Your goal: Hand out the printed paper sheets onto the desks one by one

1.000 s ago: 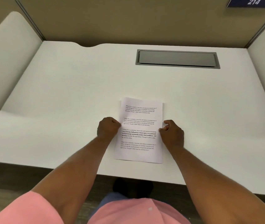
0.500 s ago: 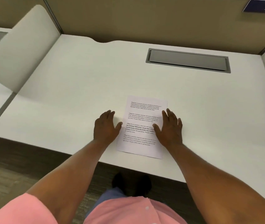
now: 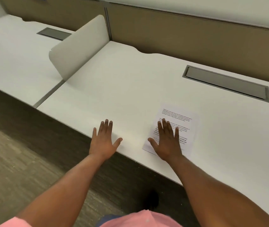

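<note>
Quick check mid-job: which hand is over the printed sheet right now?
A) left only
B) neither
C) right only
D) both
C: the right hand is spread with straight fingers over the sheet, while the left hand is spread over bare desk to the sheet's left, clear of it.

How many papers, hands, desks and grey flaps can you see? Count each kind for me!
Printed sheet: 1
Hands: 2 (left hand, right hand)
Desks: 2 (near desk, far desk)
Grey flaps: 2 (near flap, far flap)
Total: 7
</note>
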Available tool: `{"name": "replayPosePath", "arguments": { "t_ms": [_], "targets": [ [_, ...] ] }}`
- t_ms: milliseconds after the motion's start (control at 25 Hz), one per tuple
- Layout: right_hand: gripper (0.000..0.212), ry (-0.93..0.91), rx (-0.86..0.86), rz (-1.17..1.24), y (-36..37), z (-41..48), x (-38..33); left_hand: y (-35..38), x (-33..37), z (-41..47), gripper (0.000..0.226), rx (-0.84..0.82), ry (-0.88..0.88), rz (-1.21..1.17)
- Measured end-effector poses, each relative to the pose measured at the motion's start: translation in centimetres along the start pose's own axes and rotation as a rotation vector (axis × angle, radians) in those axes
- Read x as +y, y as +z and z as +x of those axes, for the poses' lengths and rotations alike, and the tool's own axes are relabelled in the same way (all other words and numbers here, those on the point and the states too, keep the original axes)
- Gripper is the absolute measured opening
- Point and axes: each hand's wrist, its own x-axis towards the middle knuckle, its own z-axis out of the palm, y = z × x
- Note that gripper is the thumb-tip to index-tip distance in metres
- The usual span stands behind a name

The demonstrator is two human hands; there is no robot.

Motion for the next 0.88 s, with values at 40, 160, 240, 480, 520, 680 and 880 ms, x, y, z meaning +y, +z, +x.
{"name": "replayPosePath", "arguments": {
  "t_ms": [40, 160, 240, 480, 520, 680, 880],
  "targets": [
    [0.088, -0.022, -0.018, -0.016, 0.1, -0.2, -1.4, -0.1, -1.2, -1.1, 0.09, 0.013, -0.021, -0.008],
    [0.088, -0.064, -0.033, -0.034, 0.1, -0.7, -5.6, -0.3, -4.3, -4.3, 0.092, 0.054, -0.058, -0.063],
    [0.088, -0.133, -0.05, -0.031, 1.1, -2.0, -10.3, -0.4, -7.9, -7.5, 0.093, 0.07, -0.103, -0.097],
    [0.09, -0.322, -0.1, -0.029, 4.8, -6.0, -23.4, 0.0, -18.5, -17.7, 0.095, 0.124, -0.253, -0.116],
    [0.09, -0.357, -0.109, -0.032, 5.3, -6.4, -25.3, -0.3, -20.1, -18.9, 0.095, 0.129, -0.284, -0.12],
    [0.09, -0.471, -0.116, -0.049, 6.8, -7.2, -33.6, -0.5, -27.0, -23.7, 0.095, 0.182, -0.395, -0.12],
    [0.09, -0.633, -0.166, -0.078, 8.5, -5.6, -42.6, -0.8, -33.8, -26.2, 0.095, 0.212, -0.545, -0.114]
  ]
}}
